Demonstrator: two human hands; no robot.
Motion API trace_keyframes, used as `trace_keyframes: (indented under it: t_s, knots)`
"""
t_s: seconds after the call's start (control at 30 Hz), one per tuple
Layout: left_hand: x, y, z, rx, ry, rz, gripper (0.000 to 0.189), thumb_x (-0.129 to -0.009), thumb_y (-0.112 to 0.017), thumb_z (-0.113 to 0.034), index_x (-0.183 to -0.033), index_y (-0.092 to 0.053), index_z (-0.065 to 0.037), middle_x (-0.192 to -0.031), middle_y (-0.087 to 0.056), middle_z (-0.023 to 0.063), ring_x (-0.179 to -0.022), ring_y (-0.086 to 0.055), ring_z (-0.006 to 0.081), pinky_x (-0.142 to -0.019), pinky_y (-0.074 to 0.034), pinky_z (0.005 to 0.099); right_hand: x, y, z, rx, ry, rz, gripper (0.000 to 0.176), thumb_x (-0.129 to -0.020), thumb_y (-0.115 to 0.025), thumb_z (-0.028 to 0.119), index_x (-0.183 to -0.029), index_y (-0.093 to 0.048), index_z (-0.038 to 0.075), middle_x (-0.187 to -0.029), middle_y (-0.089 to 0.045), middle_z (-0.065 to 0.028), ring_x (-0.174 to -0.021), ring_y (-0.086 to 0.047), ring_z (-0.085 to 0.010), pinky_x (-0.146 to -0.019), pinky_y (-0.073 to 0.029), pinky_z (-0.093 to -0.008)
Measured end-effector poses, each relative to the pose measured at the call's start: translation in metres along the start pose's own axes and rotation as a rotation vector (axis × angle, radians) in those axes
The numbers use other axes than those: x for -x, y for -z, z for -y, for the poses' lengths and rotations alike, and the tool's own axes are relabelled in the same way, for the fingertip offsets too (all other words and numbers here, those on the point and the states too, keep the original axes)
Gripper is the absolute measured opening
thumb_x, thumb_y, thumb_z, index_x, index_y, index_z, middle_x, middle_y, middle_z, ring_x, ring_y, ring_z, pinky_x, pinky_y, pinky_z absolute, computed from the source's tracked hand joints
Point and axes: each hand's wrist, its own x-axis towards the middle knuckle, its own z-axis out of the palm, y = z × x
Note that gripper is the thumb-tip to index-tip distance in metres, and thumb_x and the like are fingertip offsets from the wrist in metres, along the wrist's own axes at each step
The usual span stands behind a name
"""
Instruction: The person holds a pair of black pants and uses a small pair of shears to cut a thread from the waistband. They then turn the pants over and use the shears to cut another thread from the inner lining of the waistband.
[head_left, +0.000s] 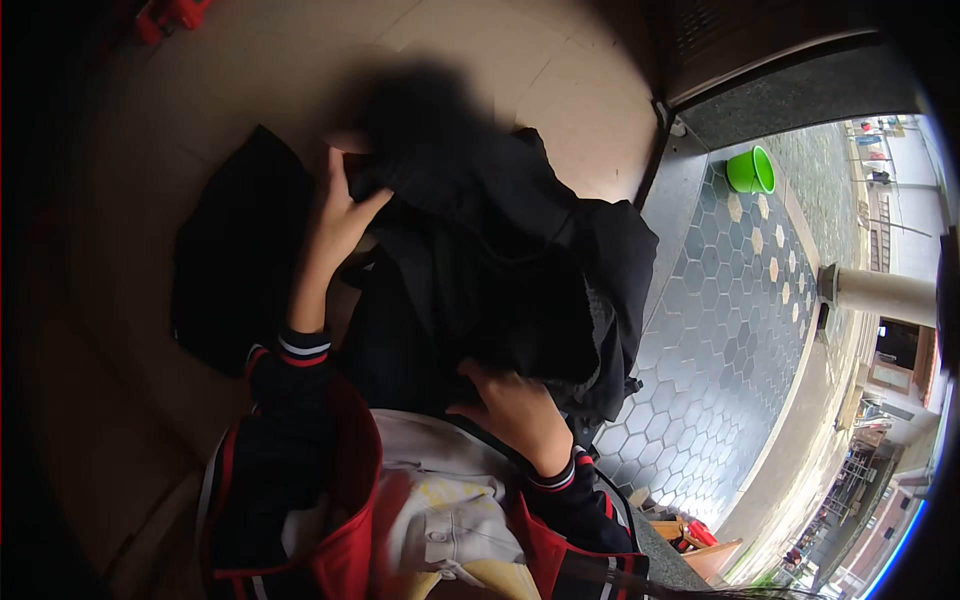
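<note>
A large black garment [480, 230] lies bunched across the middle of the view, with a rough, fuzzy lining at its lower right. At its left edge is my left hand [343, 218], thumb and fingers spread in a V, the thumb touching the cloth. The far fingertips are partly lost in a dark blur. My right hand [520, 412] is at the garment's near edge, with fingers curled around the cloth and the thumb apart from the index finger; the other fingertips are hidden.
Another dark piece of cloth [240, 250] lies at the left. Beyond the doorway threshold at right are hexagonal tiles [710, 290], a green bucket [750, 171] and a pale column [885, 296]. A red object [150, 25] stands at the top left. Wooden pieces [710, 555] show at lower right.
</note>
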Motion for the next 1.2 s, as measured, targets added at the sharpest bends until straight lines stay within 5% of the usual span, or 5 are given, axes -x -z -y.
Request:
trace_keyframes:
  t_s: [0.2,0.5,0.7,0.8,1.2]
  knots:
    - [0.048,0.008,0.003,0.573,0.720,0.023,0.050,-0.084,-0.057,-0.027,-0.122,-0.044,0.001,-0.115,-0.050,0.0107,-0.107,-0.048,0.0198,-0.089,-0.038,0.0300,-0.021,0.025,-0.014,-0.214,-0.123,-0.230,0.044,-0.079,-0.064,0.026,-0.115,-0.046,0.008,-0.068,-0.059,-0.0134,-0.061,-0.061,-0.0306,-0.051,-0.046,-0.0369]
    - [0.062,0.017,-0.021,1.287,0.590,0.118,0.033,-0.090,-0.047,-0.014,-0.119,-0.048,0.001,-0.115,-0.054,0.0096,-0.103,-0.053,0.0168,-0.087,-0.043,0.0304,-0.026,-0.014,-0.030,0.005,-0.221,-0.374,0.060,-0.081,-0.064,0.026,-0.127,-0.035,0.002,-0.060,-0.054,-0.0156,-0.053,-0.056,-0.0311,-0.046,-0.042,-0.0387]
    - [0.079,0.021,-0.014,1.216,0.637,0.046,0.034,-0.089,-0.048,-0.014,-0.119,-0.048,0.001,-0.114,-0.055,0.0099,-0.101,-0.055,0.0179,-0.087,-0.043,0.0304,-0.028,-0.007,-0.034,-0.394,-0.120,-0.393,0.063,-0.082,-0.063,0.028,-0.127,-0.031,-0.003,-0.066,-0.059,-0.0163,-0.050,-0.057,-0.0273,-0.045,-0.044,-0.0319]
    - [0.083,0.024,-0.006,1.132,0.612,0.005,0.034,-0.088,-0.048,-0.014,-0.119,-0.049,0.001,-0.113,-0.055,0.0098,-0.100,-0.055,0.0178,-0.087,-0.043,0.0303,-0.024,0.020,-0.018,-1.295,-0.003,-0.226,0.053,-0.088,-0.055,0.017,-0.129,-0.026,-0.001,-0.082,-0.061,-0.0101,-0.058,-0.048,-0.0076,-0.048,-0.038,-0.0202]
    - [0.115,0.034,0.047,0.519,0.480,-0.060,0.034,-0.088,-0.049,-0.014,-0.118,-0.050,0.001,-0.110,-0.057,0.0094,-0.099,-0.055,0.0174,-0.087,-0.043,0.0297,-0.009,0.028,-0.036,-1.751,0.187,-0.243,0.042,-0.081,-0.059,0.026,-0.102,-0.037,-0.003,-0.097,-0.053,-0.0323,-0.041,-0.032,-0.0056,-0.037,-0.027,-0.0194]
